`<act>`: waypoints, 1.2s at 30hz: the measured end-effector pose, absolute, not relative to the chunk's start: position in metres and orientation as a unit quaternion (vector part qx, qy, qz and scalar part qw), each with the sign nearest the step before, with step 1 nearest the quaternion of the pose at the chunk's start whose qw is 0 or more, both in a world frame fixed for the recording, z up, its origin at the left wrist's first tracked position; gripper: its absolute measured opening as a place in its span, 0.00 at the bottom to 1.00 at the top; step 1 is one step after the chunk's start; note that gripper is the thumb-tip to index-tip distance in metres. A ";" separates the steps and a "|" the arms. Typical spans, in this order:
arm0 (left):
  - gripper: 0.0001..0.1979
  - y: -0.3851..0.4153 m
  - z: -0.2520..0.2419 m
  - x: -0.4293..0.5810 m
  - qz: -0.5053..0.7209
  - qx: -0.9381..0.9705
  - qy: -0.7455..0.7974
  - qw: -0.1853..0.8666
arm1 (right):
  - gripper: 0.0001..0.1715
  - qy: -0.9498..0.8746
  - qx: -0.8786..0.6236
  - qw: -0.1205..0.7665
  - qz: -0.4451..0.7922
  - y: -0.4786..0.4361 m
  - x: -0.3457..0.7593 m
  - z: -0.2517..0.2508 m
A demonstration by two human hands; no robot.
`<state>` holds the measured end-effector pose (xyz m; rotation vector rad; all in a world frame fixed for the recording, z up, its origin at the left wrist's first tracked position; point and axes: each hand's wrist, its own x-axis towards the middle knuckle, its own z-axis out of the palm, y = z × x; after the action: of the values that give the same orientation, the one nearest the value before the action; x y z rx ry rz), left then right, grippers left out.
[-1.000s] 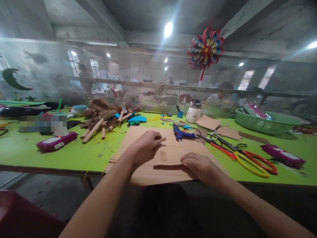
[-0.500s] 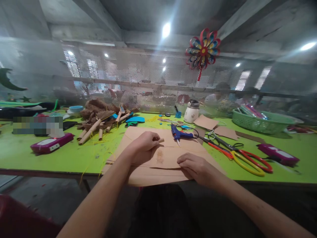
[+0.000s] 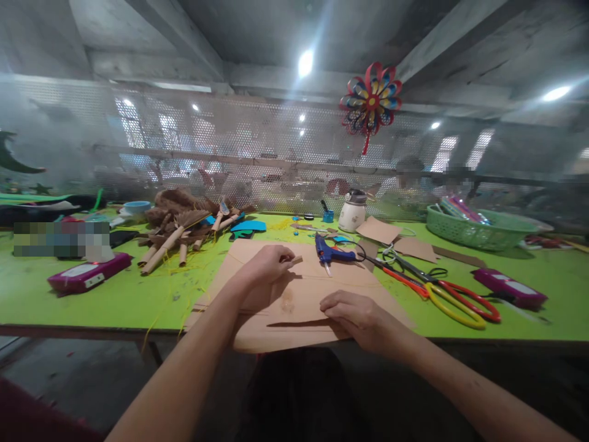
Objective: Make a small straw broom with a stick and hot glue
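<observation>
Pinched in the fingers of my left hand (image 3: 271, 264) is a small strip of brown paper (image 3: 297, 260). That hand is above a stack of brown kraft paper sheets (image 3: 257, 336) at the table's front edge. My right hand (image 3: 356, 316) grips the edge of a brown paper piece (image 3: 306, 304) lying on the stack; its near edge is slightly raised. A brownish glue-like smear marks this piece. The thumb of my right hand is partly hidden. Just beyond the hands, a blue glue gun (image 3: 334, 250) rests on the sheets, nozzle toward me.
Long-bladed scissors with red and yellow handles (image 3: 453, 307) lie at right, near a purple box (image 3: 510, 288) and a green basket (image 3: 483, 228). A white bottle (image 3: 352, 212) stands behind. At left are rolled brown paper pieces (image 3: 168, 248) and another purple box (image 3: 89, 273).
My right hand and the smeared paper piece have shifted slightly left and toward me. The left hand keeps its hold on the small strip. The view has turned a little.
</observation>
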<state>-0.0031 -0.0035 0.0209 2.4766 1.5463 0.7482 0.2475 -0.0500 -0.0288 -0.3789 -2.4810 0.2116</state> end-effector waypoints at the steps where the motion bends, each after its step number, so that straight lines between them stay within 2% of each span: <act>1: 0.19 -0.004 0.022 -0.002 0.249 0.820 0.512 0.062 | 0.12 -0.938 -0.139 0.309 0.078 -0.048 0.244 -0.029; 7: 0.15 -0.004 0.025 -0.005 0.262 0.816 0.510 0.074 | 0.09 -0.933 -0.153 0.322 0.052 -0.027 0.231 -0.027; 12: 0.19 -0.004 0.025 -0.013 0.268 0.819 0.502 0.080 | 0.10 -0.930 -0.202 0.303 0.050 -0.018 0.240 -0.026; 19: 0.13 -0.028 0.019 -0.009 0.216 0.831 0.508 0.072 | 0.09 -0.930 -0.201 0.303 0.062 -0.018 0.249 -0.027; 26: 0.16 -0.067 0.015 -0.005 0.219 0.840 0.495 0.037 | 0.08 -0.925 -0.196 0.316 0.084 -0.020 0.256 -0.026; 36: 0.16 -0.066 0.009 -0.011 0.170 0.846 0.505 0.021 | 0.07 -0.925 -0.183 0.323 0.085 -0.017 0.256 -0.026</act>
<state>-0.0115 -0.0659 0.0091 2.6237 1.5653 0.5266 0.2560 -0.0170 -0.0261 -0.4807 -2.4274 0.2223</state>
